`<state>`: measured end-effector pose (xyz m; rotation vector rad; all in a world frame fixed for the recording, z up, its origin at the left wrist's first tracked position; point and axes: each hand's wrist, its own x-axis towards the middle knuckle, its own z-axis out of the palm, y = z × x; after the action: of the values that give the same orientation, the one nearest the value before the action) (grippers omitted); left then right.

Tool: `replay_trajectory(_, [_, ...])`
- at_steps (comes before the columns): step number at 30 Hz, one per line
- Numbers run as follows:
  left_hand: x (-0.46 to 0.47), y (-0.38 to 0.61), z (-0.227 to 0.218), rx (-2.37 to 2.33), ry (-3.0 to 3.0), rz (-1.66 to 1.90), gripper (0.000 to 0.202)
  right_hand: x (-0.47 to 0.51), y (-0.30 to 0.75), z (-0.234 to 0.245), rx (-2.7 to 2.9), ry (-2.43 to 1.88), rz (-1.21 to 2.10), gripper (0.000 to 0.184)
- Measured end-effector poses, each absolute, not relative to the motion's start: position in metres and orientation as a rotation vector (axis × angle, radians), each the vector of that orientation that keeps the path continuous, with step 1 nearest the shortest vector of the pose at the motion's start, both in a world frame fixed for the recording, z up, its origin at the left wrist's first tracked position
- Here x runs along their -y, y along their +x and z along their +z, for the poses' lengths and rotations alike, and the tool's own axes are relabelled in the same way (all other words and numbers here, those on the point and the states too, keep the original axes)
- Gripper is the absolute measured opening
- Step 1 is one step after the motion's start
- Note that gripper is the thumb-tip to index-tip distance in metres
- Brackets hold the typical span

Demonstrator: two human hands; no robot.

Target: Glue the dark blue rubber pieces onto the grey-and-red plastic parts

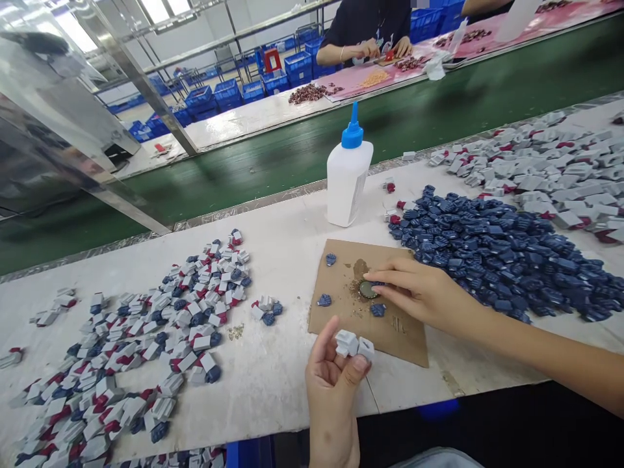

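My left hand [336,380] is closed around a light grey plastic block part [355,344], held up in front of the cardboard's near edge. My right hand [414,286] is closed in a pinch over a round metal bottle cap [368,290] on the brown cardboard sheet [341,322]. A small dark blue piece shows between its fingertips, mostly hidden, at the cap's rim. Several loose dark blue molded pieces lie on the cardboard, one of them a dark blue piece [377,310] just below the cap. Brown stains and crumbs surround the cap.
A white squeeze bottle with a blue nozzle [348,175] stands behind the cardboard. Heaped at right are dark blue pieces [487,247] and grey-and-red parts [560,169]; joined grey, red and blue parts [195,312] spread at left. A green conveyor belt [263,162] runs beyond, with a co-worker across it.
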<state>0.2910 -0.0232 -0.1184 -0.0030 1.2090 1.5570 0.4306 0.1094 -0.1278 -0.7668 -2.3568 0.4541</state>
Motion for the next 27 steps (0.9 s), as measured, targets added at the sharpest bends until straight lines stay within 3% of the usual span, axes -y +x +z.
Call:
replay_trajectory(15, [0.023,0.292,-0.121,-1.367,0.028,1.639,0.037,-0.110,0.432,-0.140,2.498,-0.712,0.237,0.026])
replay_trajectory(18, [0.024,0.293,-0.121,-1.390,0.104,1.661,0.035,-0.107,0.431,-0.127,2.386,-0.792,0.428,0.023])
replay_trajectory(24, [0.023,0.297,-0.117,-1.378,0.128,1.632,0.034,-0.083,0.430,-0.089,2.160,-0.987,1.152,0.021])
replay_trajectory(27, [0.023,0.298,-0.115,-1.357,0.138,1.631,0.033,-0.075,0.428,-0.085,2.142,-0.926,1.264,0.019])
